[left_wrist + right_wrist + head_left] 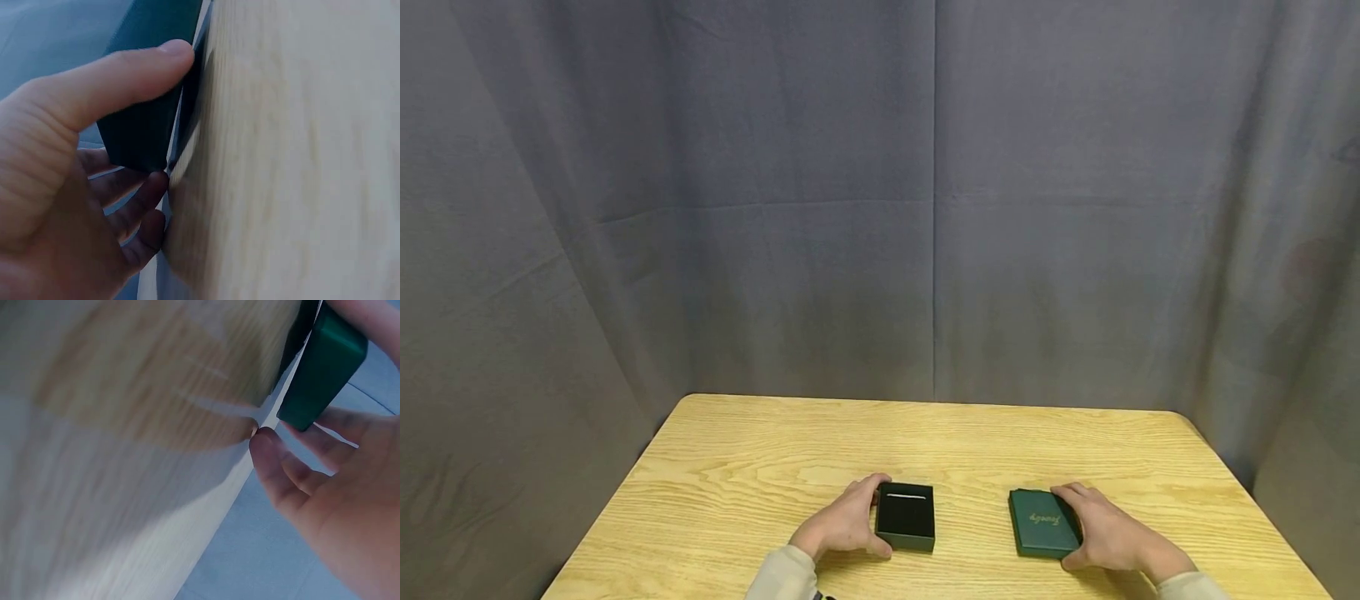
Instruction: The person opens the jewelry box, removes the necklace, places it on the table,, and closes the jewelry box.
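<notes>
Green open-topped box [906, 542]: standing upright on the near part of the table [973, 454], mouth up, and we're looking right down at a black insert [906, 518] with a pale strip [906, 497] along its far side (a slit or something laid there, I can't tell).
Left hand [847, 519]: on that box from its left side, thumb along the near wall, fingers round behind, and yes, that's a grasp.
Lettered green piece [1033, 535]: over to the right, lying flat, well apart from the box; lone lid or closed case, I cannot tell.
Gold script [1045, 518]: across its top, upside down to us, apparently reading "Jewelry".
Right hand [1105, 533]: gripping that piece from the right, thumb at the near corner, fingers at the far edge.
Shapes and finish: both squarish and shallow with straight sides; smooth green walls, matte black inside.
Pale sleeves [784, 575]: one at each wrist.
Table: yellowish wood grain, rounded far corners, shadows by both hands.
Curtain [805, 250]: grey-blue cloth behind and to both sides, creased, a vertical seam near the middle.
</notes>
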The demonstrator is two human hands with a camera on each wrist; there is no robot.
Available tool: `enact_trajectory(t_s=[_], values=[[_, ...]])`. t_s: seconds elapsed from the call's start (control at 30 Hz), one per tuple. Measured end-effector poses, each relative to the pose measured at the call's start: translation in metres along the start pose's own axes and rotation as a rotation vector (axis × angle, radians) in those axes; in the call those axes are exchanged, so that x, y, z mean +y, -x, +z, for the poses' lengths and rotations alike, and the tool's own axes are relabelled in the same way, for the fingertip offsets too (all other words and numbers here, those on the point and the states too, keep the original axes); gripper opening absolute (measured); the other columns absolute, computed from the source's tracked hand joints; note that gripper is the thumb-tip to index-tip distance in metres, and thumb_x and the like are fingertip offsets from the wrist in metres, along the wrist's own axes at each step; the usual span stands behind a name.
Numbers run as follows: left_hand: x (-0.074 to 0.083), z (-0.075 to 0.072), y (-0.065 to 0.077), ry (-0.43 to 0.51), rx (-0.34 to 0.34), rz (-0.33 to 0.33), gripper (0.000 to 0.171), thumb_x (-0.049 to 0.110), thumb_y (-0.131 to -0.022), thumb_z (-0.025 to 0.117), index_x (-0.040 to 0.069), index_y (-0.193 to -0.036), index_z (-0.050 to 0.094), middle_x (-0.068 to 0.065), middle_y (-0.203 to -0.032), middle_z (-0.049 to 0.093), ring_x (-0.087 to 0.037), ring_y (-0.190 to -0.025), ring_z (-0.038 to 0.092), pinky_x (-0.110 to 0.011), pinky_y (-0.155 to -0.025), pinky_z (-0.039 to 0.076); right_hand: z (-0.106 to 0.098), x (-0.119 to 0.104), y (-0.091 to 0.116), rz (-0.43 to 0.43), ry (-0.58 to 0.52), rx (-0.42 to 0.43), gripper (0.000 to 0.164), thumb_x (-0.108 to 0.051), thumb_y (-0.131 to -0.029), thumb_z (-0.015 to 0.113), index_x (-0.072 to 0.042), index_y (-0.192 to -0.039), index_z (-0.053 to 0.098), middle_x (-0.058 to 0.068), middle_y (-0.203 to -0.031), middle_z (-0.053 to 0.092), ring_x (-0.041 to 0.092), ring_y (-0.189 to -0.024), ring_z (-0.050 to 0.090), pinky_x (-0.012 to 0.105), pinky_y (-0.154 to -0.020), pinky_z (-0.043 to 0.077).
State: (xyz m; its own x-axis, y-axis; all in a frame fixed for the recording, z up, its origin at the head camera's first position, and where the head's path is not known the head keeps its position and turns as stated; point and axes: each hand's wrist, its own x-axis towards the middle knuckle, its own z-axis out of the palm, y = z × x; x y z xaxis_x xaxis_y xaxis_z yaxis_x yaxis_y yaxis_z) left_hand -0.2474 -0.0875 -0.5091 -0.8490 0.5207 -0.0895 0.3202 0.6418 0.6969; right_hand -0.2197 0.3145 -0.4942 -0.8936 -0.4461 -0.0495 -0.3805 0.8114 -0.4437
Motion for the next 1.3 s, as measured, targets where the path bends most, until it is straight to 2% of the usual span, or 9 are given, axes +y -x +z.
enact_trajectory(t_s=[0.13, 0.37, 0.6, 0.83, 1.0, 1.13, 1.3], values=[[-0.001, 0.001, 0.001, -0.013, 0.004, 0.008, 0.099, 0.03, -0.062, 0.089, 0.008, -0.141, 0.033, -0.007, -0.142, 0.037, -0.026, -0.124, 0.037, -0.048, -0.099, 0.037, 0.0, 0.0, 0.002, 0.009, -0.006, -0.004, 0.099, -0.043, -0.058, 0.087, 0.004, -0.134, 0.044, 0.017, -0.127, 0.048, 0.041, -0.113, 0.046, 0.054, -0.083, 0.044], [-0.001, 0.005, 0.0, -0.062, 0.041, 0.034, 0.101, 0.032, -0.06, 0.089, 0.008, -0.141, 0.034, -0.002, -0.134, 0.044, -0.021, -0.115, 0.039, -0.045, -0.098, 0.038, 0.0, 0.002, 0.004, 0.016, -0.006, -0.017, 0.1, -0.041, -0.058, 0.088, 0.005, -0.135, 0.043, 0.021, -0.129, 0.046, 0.047, -0.116, 0.042, 0.058, -0.085, 0.042], [-0.001, 0.007, 0.0, -0.069, 0.047, 0.017, 0.105, 0.032, -0.06, 0.089, 0.007, -0.144, 0.031, -0.004, -0.139, 0.04, -0.025, -0.123, 0.036, -0.048, -0.101, 0.035, 0.001, 0.001, 0.003, 0.021, -0.029, -0.024, 0.101, -0.04, -0.058, 0.088, 0.005, -0.136, 0.042, 0.021, -0.129, 0.046, 0.049, -0.118, 0.04, 0.06, -0.086, 0.041], [0.0, 0.006, 0.002, -0.034, 0.041, 0.01, 0.107, 0.038, -0.061, 0.088, 0.008, -0.145, 0.03, -0.007, -0.143, 0.037, -0.029, -0.129, 0.032, -0.051, -0.102, 0.033, 0.0, 0.0, 0.003, 0.037, -0.045, -0.037, 0.103, -0.04, -0.059, 0.088, 0.005, -0.137, 0.04, 0.022, -0.132, 0.042, 0.048, -0.119, 0.039, 0.059, -0.087, 0.04], [0.0, 0.006, 0.003, -0.013, 0.034, 0.003, 0.104, 0.04, -0.064, 0.086, 0.008, -0.146, 0.029, -0.01, -0.147, 0.033, -0.031, -0.132, 0.029, -0.052, -0.102, 0.032, -0.003, -0.012, 0.003, 0.083, -0.054, -0.036, 0.105, -0.048, -0.062, 0.084, 0.002, -0.141, 0.037, 0.023, -0.137, 0.037, 0.047, -0.121, 0.037, 0.06, -0.087, 0.041], [0.0, 0.006, 0.003, 0.004, 0.026, 0.0, 0.101, 0.037, -0.066, 0.086, 0.008, -0.145, 0.031, -0.01, -0.146, 0.034, -0.031, -0.131, 0.03, -0.052, -0.101, 0.033, -0.004, -0.027, -0.002, 0.083, -0.054, 0.024, 0.092, -0.052, -0.073, 0.075, 0.002, -0.139, 0.041, 0.024, -0.138, 0.038, 0.048, -0.123, 0.035, 0.062, -0.089, 0.038], [-0.002, 0.006, 0.003, 0.02, 0.042, -0.011, 0.102, 0.035, -0.064, 0.087, 0.007, -0.145, 0.03, -0.01, -0.146, 0.034, -0.031, -0.13, 0.032, -0.052, -0.101, 0.034, 0.001, -0.044, -0.017, 0.001, -0.009, 0.151, 0.058, -0.04, -0.087, 0.066, 0.001, -0.126, 0.055, 0.016, -0.126, 0.05, 0.039, -0.116, 0.046, 0.054, -0.089, 0.043]])
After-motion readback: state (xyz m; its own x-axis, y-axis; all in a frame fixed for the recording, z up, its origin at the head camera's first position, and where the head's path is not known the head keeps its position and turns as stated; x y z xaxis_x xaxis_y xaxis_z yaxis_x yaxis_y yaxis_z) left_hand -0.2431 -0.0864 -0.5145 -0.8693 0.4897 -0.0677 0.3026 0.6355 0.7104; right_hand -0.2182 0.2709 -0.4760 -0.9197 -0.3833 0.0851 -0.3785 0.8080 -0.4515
